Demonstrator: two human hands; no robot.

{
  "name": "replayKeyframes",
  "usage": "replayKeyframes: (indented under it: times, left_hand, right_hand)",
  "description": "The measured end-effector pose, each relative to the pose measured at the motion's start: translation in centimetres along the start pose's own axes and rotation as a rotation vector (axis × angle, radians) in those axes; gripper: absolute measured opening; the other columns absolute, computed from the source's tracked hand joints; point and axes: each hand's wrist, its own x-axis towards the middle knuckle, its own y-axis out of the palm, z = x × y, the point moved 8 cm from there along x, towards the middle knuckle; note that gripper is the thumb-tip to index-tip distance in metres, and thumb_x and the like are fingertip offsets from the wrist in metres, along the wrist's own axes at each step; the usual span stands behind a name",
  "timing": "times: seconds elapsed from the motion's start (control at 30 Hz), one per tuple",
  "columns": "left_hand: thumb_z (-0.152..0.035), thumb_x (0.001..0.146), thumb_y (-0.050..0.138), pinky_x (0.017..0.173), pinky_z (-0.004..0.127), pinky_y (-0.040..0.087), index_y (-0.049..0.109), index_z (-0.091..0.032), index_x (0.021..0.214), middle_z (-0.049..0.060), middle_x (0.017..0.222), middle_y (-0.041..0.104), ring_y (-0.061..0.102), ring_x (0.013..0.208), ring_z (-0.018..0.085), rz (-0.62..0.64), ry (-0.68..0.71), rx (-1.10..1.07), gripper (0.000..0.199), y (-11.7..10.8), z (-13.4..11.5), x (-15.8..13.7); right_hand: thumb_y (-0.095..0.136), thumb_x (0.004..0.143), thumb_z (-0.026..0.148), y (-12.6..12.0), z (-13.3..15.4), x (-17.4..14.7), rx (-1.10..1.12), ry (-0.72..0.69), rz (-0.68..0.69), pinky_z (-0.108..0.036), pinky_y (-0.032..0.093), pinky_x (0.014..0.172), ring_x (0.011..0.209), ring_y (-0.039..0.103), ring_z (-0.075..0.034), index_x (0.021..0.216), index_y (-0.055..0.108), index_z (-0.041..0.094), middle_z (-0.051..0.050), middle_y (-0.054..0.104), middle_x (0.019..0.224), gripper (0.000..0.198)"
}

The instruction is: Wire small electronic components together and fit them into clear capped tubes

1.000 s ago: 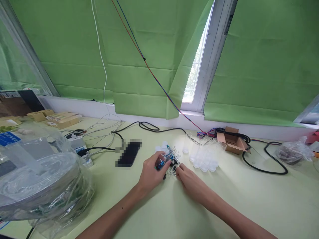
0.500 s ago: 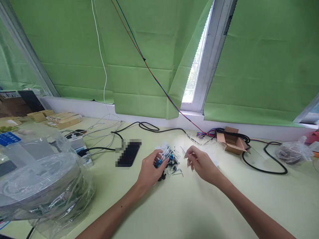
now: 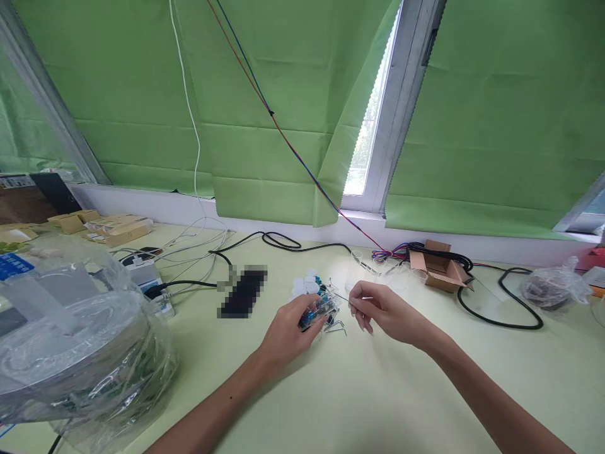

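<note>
My left hand (image 3: pixel 292 320) is closed round a small clear plastic case (image 3: pixel 321 309) with blue and dark bits showing in or through it. Its far end tilts toward my right hand (image 3: pixel 378 309), whose thumb and fingers pinch a thin metal rod (image 3: pixel 341 298). The rod's tip points left, close to the case; whether they touch I cannot tell. Beneath and around the case lies a pile of small parts: bent metal pins (image 3: pixel 336 326), blue pieces (image 3: pixel 318 281) and whitish plastic pieces (image 3: pixel 305 285). My left hand hides part of the pile.
A dark, pixelated phone (image 3: pixel 243 293) lies left of the pile. Further left is a large plastic-wrapped spool (image 3: pixel 85 353). Black cable (image 3: pixel 283 243) runs along the wall. An open cardboard box (image 3: pixel 442 271) and a bagged bundle (image 3: pixel 551 287) stand on the right.
My left hand has shifted slightly right and turned the clear case over the pile. My right hand has lowered the rod a little, bringing it nearer the case.
</note>
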Motion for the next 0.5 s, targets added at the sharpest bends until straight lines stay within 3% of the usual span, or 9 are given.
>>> replayKeyframes:
  times: [0.27, 0.5]
  left_hand:
    - [-0.033, 0.088, 0.059, 0.070, 0.026, 0.048, 0.057, -0.023, 0.111, 0.001, 0.092, 0.068, 0.063, 0.076, 0.015, 0.046, 0.081, 0.025, 0.025, 0.26, -0.73, -0.26]
    - [-0.033, 0.088, 0.060, 0.076, 0.028, 0.048, 0.056, -0.023, 0.115, 0.002, 0.097, 0.069, 0.064, 0.084, 0.016, 0.099, 0.078, -0.028, 0.029, 0.93, -0.97, -0.57]
  right_hand:
    - [0.049, 0.095, 0.042, 0.02, 0.13, -0.05, 0.017, 0.018, 0.032, -0.028, 0.043, 0.055, 0.057, 0.053, -0.012, 0.082, 0.050, 0.020, 0.000, 0.058, 0.072, 0.026]
    - [0.047, 0.097, 0.034, -0.59, 0.54, -0.09, -0.153, -0.021, -0.105, -0.028, 0.042, 0.057, 0.058, 0.051, -0.013, 0.082, 0.052, 0.021, 0.003, 0.053, 0.063, 0.020]
